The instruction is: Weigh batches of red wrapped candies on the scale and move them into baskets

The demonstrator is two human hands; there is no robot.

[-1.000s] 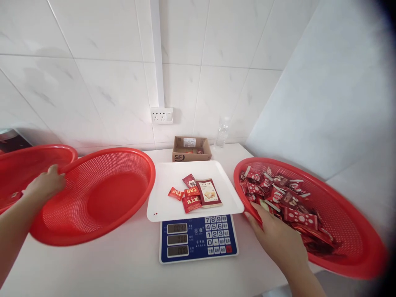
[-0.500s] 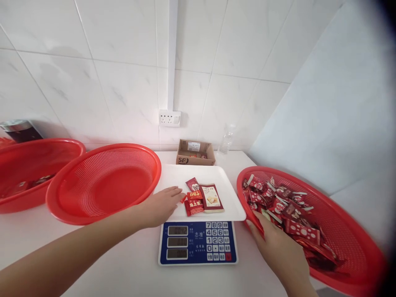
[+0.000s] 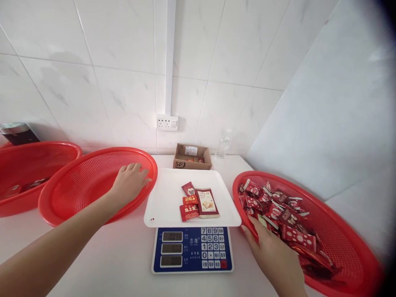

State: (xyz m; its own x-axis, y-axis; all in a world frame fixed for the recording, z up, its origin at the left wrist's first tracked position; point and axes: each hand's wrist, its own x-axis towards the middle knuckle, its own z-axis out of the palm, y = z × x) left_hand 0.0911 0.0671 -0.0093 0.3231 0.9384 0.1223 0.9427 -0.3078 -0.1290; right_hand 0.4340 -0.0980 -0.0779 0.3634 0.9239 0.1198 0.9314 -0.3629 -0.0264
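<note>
My left hand (image 3: 131,181) is over the right side of a red plastic basket (image 3: 62,206), its fingers loosely bent with the thumb apart and nothing visible in them. My right hand (image 3: 269,245) grips the near left rim of another red basket (image 3: 343,222), thumb outside and fingers over the edge. That basket holds a heap of red and brown snack packets (image 3: 278,210). Between the hands, a white tray (image 3: 167,185) on a digital scale (image 3: 192,249) carries a cracker packet (image 3: 208,203) and several small red packets (image 3: 189,207).
Further left is a third red basket (image 3: 58,150) with a few packets inside. Behind the tray sit a cardboard box (image 3: 198,166) and a clear bottle (image 3: 223,144). A dark jar (image 3: 18,134) stands back left. The tiled wall has a socket (image 3: 167,123).
My left hand has moved left and up, from beside the packets on the tray to over the basket. The scale's top reading differs. My right hand keeps its hold on the rim.
</note>
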